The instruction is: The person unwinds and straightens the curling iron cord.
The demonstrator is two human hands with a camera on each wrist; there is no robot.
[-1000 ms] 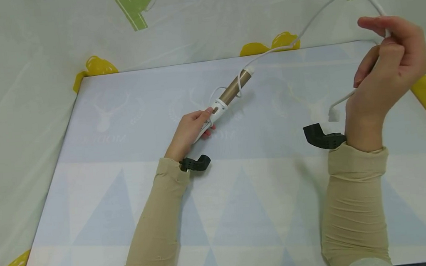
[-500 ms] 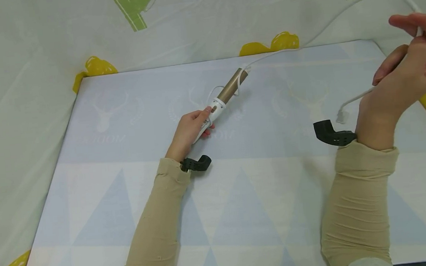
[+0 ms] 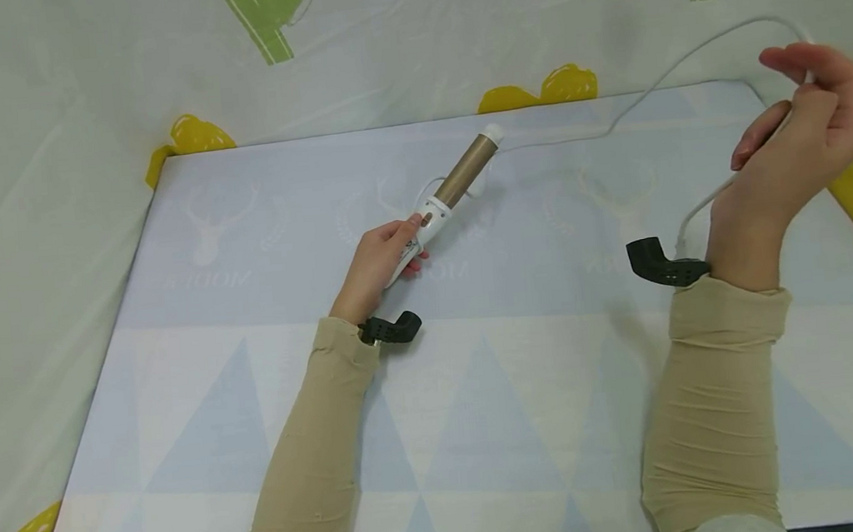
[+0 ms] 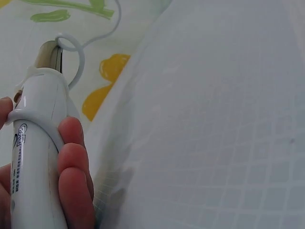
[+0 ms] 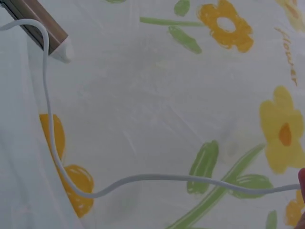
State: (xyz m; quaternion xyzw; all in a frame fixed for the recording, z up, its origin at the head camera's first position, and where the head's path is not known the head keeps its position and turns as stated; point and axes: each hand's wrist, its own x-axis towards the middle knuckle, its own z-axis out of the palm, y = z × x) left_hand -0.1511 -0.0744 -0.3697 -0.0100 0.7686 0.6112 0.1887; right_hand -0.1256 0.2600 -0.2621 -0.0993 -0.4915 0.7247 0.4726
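Main risk, as I judge it: a snag. The cord (image 3: 695, 48) lies in loose bends by the curling iron (image 3: 467, 171), and one turn crosses the handle (left wrist view), so a hard pull from the right could tighten that loop or twist the iron round in the grip. Slack could also slip off the barrel tip (image 3: 494, 134) and tangle. The cord's lower tail hangs behind the black wrist mount (image 3: 663, 262) (end hidden there) and might catch on it.

Left hand (image 3: 381, 257): fingers wrapped round the handle. Right hand (image 3: 792, 137): raised, fingers bent, cord caught between them and running down past the palm.

Iron is over the far half of the table (image 3: 521, 417), slanted, tip toward the far edge and right; can't tell if it touches the surface. Looks: white handle with dark printing, small brown switch, white collar, shiny gold-brown barrel, white tip.
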